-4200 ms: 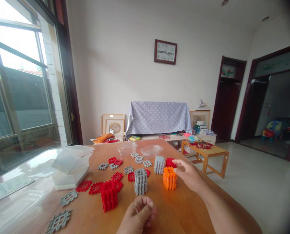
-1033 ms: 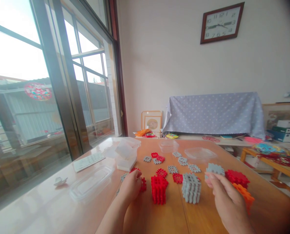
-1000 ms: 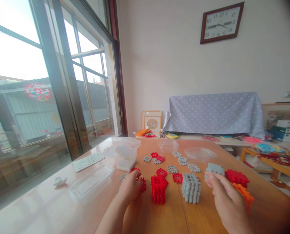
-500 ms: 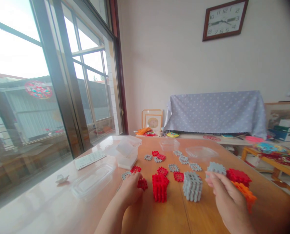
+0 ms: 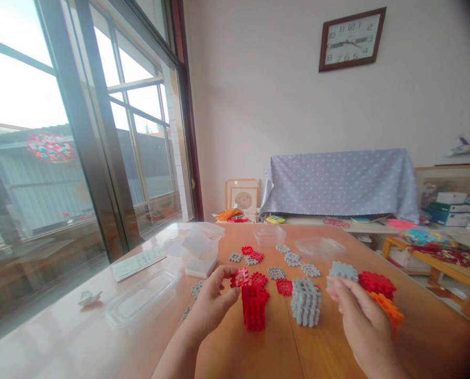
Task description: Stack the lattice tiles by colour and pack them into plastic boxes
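My left hand [image 5: 215, 295] is raised over the table, pinching a red lattice building piece [image 5: 240, 277] between thumb and fingers. This piece is just above and behind a red block [image 5: 254, 310] of interlocking pieces. To its right stands a similar grey block [image 5: 306, 305]. My right hand [image 5: 361, 310] has its fingertips pressed together in front of a grey stack [image 5: 343, 270] with toothed edges. Whether anything is in that pinch is hidden. Beyond it are a red stack [image 5: 377, 284] and an orange stack [image 5: 389, 308], the latter partly covered by the hand.
Loose red pieces [image 5: 284, 287] and grey pieces [image 5: 276, 272] lie scattered across the mid-table. Left are a translucent tub [image 5: 199, 260], a clear lid [image 5: 144, 300] and a white panel [image 5: 138, 264]. Another clear container [image 5: 269, 235] and lid [image 5: 320, 246] are at the back.
My left hand has lifted the red piece off the table and brought it up beside the red block. The right hand keeps its place by the grey stack. The view has shifted slightly right.
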The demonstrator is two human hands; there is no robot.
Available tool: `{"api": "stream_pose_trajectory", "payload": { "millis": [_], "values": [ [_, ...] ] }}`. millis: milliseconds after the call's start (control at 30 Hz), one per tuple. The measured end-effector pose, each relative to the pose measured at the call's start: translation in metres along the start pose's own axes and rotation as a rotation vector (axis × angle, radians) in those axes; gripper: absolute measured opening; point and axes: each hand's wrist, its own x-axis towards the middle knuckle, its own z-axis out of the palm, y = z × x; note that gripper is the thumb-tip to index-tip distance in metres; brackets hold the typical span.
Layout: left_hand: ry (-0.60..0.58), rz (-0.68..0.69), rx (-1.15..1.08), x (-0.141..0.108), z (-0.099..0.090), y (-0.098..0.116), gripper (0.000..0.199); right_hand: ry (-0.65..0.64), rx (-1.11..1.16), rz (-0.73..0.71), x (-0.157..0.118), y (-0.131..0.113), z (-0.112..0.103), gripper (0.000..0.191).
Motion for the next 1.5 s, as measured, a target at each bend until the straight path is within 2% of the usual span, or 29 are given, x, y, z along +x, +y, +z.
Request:
{"api": "stream_pose_trajectory", "payload": {
  "millis": [133, 333, 633, 867, 933, 1033, 1167, 1233, 1333, 1500],
  "values": [
    [-0.054, 0.018, 0.030, -0.002, 0.007, 0.012, 0.037, -0.005, 0.022, -0.002, -0.001, -0.003, 0.001, 0.049],
    [-0.071, 0.086, 0.129, -0.003, 0.015, 0.009, 0.040, -0.006, 0.039, -0.020, -0.001, -0.003, 0.002, 0.048],
    [-0.125, 0.142, 0.145, -0.001, 0.020, 0.012, 0.041, -0.012, 0.064, -0.018, -0.003, -0.009, 0.003, 0.047],
    [-0.095, 0.160, 0.143, -0.001, 0.019, 0.006, 0.043, -0.005, 0.045, -0.027, -0.003, -0.011, 0.001, 0.048],
    [-0.050, 0.128, 0.133, 0.002, 0.018, 0.001, 0.039, 0.000, 0.041, -0.030, -0.003, -0.010, 0.001, 0.049],
    [0.024, -0.002, 0.073, 0.007, 0.017, -0.007, 0.032, -0.001, 0.037, -0.026, -0.001, -0.007, 0.002, 0.050],
    [0.076, -0.121, -0.039, 0.012, 0.009, -0.002, 0.028, -0.010, 0.038, -0.005, 0.001, -0.004, 0.003, 0.051],
    [0.053, -0.140, -0.046, 0.014, 0.002, 0.005, 0.027, -0.017, 0.050, 0.014, 0.001, -0.005, 0.004, 0.052],
    [-0.052, -0.150, -0.044, 0.023, -0.007, 0.012, 0.028, -0.027, 0.059, 0.041, 0.000, -0.005, 0.005, 0.051],
    [-0.208, -0.071, -0.008, 0.051, -0.005, -0.008, 0.030, -0.035, 0.085, 0.069, 0.001, -0.001, 0.005, 0.052]
  ]
}}
